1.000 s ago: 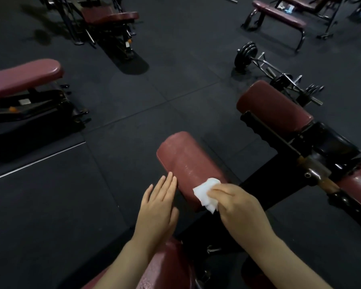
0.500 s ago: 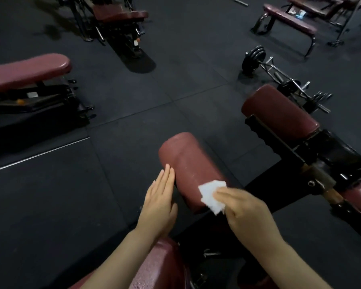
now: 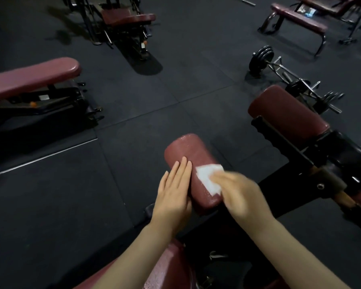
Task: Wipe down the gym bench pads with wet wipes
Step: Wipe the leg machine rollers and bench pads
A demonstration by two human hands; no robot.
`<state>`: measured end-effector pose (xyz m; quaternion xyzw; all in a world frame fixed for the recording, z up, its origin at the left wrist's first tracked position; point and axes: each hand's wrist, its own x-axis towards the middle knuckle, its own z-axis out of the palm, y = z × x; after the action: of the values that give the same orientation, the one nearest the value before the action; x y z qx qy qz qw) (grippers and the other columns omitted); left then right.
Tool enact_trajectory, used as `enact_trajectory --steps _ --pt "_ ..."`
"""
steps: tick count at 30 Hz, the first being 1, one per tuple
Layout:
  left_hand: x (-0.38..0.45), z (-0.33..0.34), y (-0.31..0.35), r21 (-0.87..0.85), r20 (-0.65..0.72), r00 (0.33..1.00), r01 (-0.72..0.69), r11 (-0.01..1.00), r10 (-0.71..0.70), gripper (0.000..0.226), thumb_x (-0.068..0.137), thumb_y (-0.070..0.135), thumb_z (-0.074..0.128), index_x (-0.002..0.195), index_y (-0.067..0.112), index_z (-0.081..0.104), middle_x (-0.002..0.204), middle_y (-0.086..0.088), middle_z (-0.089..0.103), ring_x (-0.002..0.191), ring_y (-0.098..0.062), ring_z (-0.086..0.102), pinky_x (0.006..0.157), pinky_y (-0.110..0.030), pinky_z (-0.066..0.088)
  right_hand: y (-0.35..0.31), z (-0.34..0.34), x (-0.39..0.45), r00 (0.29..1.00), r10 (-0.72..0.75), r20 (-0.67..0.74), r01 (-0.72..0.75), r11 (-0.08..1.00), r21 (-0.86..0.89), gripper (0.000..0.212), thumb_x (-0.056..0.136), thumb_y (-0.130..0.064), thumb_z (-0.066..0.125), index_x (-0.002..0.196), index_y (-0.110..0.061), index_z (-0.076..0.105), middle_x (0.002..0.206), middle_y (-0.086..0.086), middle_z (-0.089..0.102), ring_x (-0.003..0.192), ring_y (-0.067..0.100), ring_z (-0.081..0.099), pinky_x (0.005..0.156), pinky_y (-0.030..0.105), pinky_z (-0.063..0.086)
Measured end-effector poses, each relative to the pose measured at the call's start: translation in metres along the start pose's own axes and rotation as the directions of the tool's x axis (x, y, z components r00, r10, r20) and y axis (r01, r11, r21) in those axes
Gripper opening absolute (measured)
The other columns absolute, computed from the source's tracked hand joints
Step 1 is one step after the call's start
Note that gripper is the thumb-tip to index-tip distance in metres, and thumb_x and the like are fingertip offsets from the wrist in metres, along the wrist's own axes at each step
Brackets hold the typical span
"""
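Observation:
A maroon roller pad (image 3: 187, 151) sticks out from the bench frame in the middle of the view, its surface shiny with moisture. My left hand (image 3: 173, 192) lies flat with straight fingers against the pad's left side. My right hand (image 3: 244, 195), blurred by motion, presses a white wet wipe (image 3: 209, 178) onto the pad's top right; how its fingers hold the wipe is not visible. A second maroon roller pad (image 3: 286, 113) sits to the right on the same black frame. The bench's seat pad (image 3: 167, 270) shows at the bottom between my forearms.
The black notched bench frame (image 3: 279, 142) runs between the two rollers. A barbell with plates (image 3: 261, 59) lies on the black rubber floor at the right. Another maroon bench (image 3: 31, 78) stands at left, and more benches (image 3: 298, 17) stand at the back.
My left hand has slid forward and now lies on the roller pad's left side. My right hand has moved the wipe further up the pad's top.

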<state>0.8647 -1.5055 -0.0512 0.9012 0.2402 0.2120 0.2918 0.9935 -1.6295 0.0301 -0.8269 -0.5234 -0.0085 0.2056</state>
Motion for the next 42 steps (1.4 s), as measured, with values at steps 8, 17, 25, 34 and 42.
enact_trajectory --steps 8,17,25,34,42 --pt "-0.026 0.015 -0.024 -0.097 0.124 0.986 0.123 0.988 -0.111 0.109 0.069 -0.012 0.051 0.155 0.029 0.000 0.163 0.017 -0.005 0.152 -0.003 -0.001 0.124 -0.039 0.018 -0.008 0.011 0.062 0.981 -0.167 0.095 0.177 0.978 -0.111 0.022 0.085 -0.018 0.057 0.100 -0.017 0.073 0.103 0.000 0.071 0.093 0.025 0.067 0.074 0.031 0.054" --pt "-0.004 -0.012 -0.015 -0.160 0.055 0.987 0.156 0.975 -0.149 0.090 0.073 0.008 0.043 0.157 0.028 0.019 0.163 0.021 0.007 0.150 0.002 -0.002 0.121 -0.022 0.005 -0.007 0.012 0.049 0.997 0.009 0.080 -0.004 0.998 -0.068 0.028 0.081 -0.016 0.045 0.089 -0.014 0.072 0.093 0.004 0.071 0.087 0.027 0.066 0.071 0.032 0.052" --pt "0.003 0.000 -0.017 -0.075 0.105 0.991 0.088 0.993 -0.080 0.096 0.070 0.002 0.045 0.158 0.020 0.011 0.165 0.010 0.002 0.152 -0.004 0.002 0.123 -0.032 0.015 0.001 0.009 0.049 0.991 -0.127 0.041 0.129 0.991 -0.047 0.023 0.074 -0.012 0.055 0.087 -0.015 0.074 0.087 0.002 0.073 0.074 0.027 0.068 0.061 0.032 0.056" --pt "-0.014 -0.006 -0.030 -0.208 0.172 0.957 0.265 0.942 -0.232 0.094 0.077 -0.006 0.044 0.157 0.034 0.014 0.161 0.025 0.005 0.148 0.006 0.005 0.124 -0.029 0.013 -0.029 0.020 0.099 0.913 0.098 0.397 -0.001 0.972 -0.236 0.016 0.075 -0.022 0.053 0.088 -0.016 0.061 0.084 0.003 0.062 0.082 0.030 0.063 0.067 0.031 0.046" --pt "0.013 -0.008 -0.009 -0.074 0.137 0.985 0.115 0.991 -0.104 0.096 0.073 0.003 0.046 0.158 0.023 0.006 0.163 0.014 -0.005 0.150 0.000 -0.006 0.123 -0.026 0.006 -0.003 0.005 0.007 0.999 -0.014 0.033 0.017 0.996 -0.088 0.015 0.073 -0.016 0.058 0.078 -0.010 0.071 0.081 0.005 0.071 0.073 0.029 0.067 0.058 0.035 0.055"
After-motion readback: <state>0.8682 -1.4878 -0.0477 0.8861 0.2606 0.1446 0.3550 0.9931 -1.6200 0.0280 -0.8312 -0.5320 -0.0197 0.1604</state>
